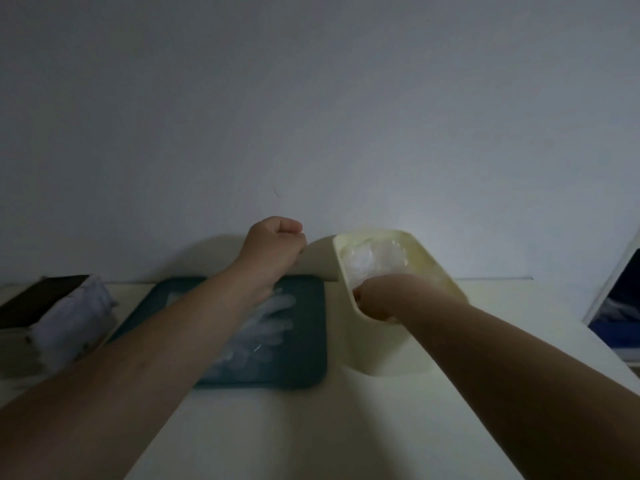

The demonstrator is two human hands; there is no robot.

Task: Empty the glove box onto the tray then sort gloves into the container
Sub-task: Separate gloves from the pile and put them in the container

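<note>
left hand (277, 242): centre of frame, above the far edge of the tray; clenched in a fist against the top edge of a cream flap (318, 263); cannot tell whether pinching it or just resting there.
right hand (375, 292): plunged into the container from the near side; fingers hidden inside, grip impossible to tell.
container (398, 358): cream tub, right of centre, tipped toward the camera, standing just beside the right edge of the tray.
packed gloves (370, 259): clear crumpled wad in the far end of the container, touching or just beyond the right hand.
tray (311, 368): dark teal, centre-left, flat on the table (329, 427), partly under the left forearm.
loose gloves (266, 320): pale translucent pile on the tray, so sorting judged part done.
glove box (59, 306): left edge of frame, dark top, white side, well apart from the container.
handling: thin film, very light, limp, slippery, clingy; likely to lift in clumps or slide off.
where to hold: pinch at the cuff or bunch in the palm, then press down into the tub to keep from springing out.
risk: light tub may shift or tip under the push.
</note>
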